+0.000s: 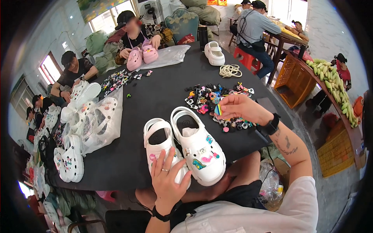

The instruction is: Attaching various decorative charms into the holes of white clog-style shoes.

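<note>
Two white clogs stand side by side on the black table in front of me, heels pointing away. My left hand (169, 174) lies spread over the toe of the left clog (156, 134), hiding much of its top. One pink charm shows beside the fingers. The right clog (206, 165) carries several colourful charms, among them a green dinosaur and a pink one. Between thumb and fingers, my right hand (239, 106) pinches a small striped shoe charm (218, 110). That hand is held above a pile of mixed charms (200, 97).
Coiled cream rope (230, 71) and another white clog pair (214, 53) lie toward the back. At left are bagged white clogs (103, 124) and a decorated pair (69, 159). Across the table, a person handles pink clogs (142, 55); more charms (118, 80) lie nearby. Other people sit around.
</note>
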Demonstrator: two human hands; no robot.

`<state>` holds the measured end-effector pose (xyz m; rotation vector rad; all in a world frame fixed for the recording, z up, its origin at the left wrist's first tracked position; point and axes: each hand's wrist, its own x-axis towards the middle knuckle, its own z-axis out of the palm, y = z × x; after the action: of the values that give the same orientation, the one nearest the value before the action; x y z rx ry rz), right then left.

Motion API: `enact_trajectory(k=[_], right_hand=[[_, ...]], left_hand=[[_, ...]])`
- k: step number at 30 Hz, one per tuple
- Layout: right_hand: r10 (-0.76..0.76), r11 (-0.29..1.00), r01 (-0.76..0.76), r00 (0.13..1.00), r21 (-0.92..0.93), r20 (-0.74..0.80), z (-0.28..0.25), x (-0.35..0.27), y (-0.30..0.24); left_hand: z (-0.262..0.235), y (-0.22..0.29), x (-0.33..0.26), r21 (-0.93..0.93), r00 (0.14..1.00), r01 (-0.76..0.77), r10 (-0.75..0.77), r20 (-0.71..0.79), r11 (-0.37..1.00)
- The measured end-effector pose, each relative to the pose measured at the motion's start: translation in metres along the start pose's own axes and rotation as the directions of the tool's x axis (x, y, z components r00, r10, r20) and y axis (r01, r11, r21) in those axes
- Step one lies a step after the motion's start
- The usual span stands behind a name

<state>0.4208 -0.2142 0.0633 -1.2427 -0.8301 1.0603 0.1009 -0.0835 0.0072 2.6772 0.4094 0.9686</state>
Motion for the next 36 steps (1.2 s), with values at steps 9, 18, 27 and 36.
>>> enact_trajectory(k=[9, 18, 27, 36], right_hand=[[0.006, 0.991, -0.001, 0.999, -0.133, 0.039, 0.043, -0.024, 0.007], [-0.035, 0.968, 0.077, 0.984, -0.239, 0.177, 0.086, -0.045, 0.010], [-0.091, 0.770, 0.324, 0.908, -0.549, 0.408, 0.152, -0.001, 0.004], [-0.022, 0.702, 0.336, 0.892, -0.628, 0.452, 0.165, 0.024, 0.011]], left_hand=[[0.000, -0.002, -0.001, -0.003, 1.000, -0.017, 0.017, -0.018, 1.000], [0.000, -0.035, -0.051, -0.436, 0.882, 0.137, -0.310, -0.356, 0.890], [-0.007, -0.018, -0.054, -0.215, 0.953, 0.035, -0.097, -0.287, 0.976], [0.007, -0.022, -0.057, -0.148, 0.969, -0.057, 0.020, -0.246, 0.987]])
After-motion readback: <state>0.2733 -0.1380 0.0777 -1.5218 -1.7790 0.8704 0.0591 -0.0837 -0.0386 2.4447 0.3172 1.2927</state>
